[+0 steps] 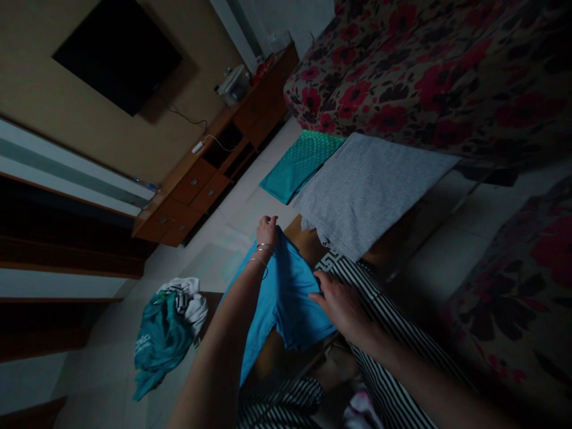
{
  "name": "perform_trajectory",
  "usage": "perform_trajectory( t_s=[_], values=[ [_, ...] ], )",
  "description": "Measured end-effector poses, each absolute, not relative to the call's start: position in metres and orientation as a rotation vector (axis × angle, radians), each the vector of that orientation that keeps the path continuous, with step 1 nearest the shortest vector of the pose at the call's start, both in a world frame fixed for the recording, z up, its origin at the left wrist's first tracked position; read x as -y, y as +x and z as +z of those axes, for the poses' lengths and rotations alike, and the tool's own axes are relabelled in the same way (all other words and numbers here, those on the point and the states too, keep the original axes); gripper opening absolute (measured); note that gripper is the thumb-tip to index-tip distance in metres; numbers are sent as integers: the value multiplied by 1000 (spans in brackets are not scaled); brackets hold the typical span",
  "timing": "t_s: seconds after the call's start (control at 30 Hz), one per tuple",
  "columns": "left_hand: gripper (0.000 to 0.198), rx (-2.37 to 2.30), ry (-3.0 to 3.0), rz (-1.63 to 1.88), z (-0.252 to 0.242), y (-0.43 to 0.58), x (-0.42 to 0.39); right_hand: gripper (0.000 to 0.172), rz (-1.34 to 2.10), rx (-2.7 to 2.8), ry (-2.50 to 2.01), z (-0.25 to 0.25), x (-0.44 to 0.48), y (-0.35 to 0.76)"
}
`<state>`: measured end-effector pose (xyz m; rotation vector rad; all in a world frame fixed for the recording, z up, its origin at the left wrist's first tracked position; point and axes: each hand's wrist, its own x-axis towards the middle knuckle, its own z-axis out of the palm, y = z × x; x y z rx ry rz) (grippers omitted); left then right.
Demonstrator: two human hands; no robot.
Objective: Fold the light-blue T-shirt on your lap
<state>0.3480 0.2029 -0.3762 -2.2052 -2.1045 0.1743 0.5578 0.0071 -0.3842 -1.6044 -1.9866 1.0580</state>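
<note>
Blue T-shirt (286, 298) part-folded, my left hand (268, 231) gripping its edge, right hand (342, 307) spread on it; grey cloth (370, 190) flat, teal garment (163, 339) crumpled on floor (102, 357).

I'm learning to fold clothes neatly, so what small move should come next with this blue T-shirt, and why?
I'd probably smooth the blue T-shirt with the right hand next, because its fabric looks uneven and those fingers are already on it. The left hand sits at its far edge and could steady it. The grey shirt beside it looks flatter.
</note>
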Motion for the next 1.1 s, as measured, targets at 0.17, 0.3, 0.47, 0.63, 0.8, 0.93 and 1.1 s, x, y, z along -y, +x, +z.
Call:
perform_trajectory(
  t_s=[0.17,0.3,0.47,0.63,0.8,0.93,1.1],
  values=[
    [43,2127,-2234,-315,-362,351,-147,44,996,2069,-1563,-376,3,566],
    [15,2173,-2499,-626,-341,352,-47,25,1075,2076,-1354,-381,6,576],
    [16,2467,-2463,-526,-340,355,83,15,1108,2116,-1185,-390,8,584],
    [31,2830,-2033,-829,-367,370,133,21,1117,2177,-1204,-386,16,584],
    [23,2857,-1850,-1146,-361,377,119,23,1136,2044,-1267,-382,15,578],
    [18,2942,-1824,-1510,-351,366,104,22,1224,1884,-1271,-380,12,577],
    [24,2959,-1822,-1623,-363,364,106,26,1376,1827,-1307,-387,16,579]
  ],
)
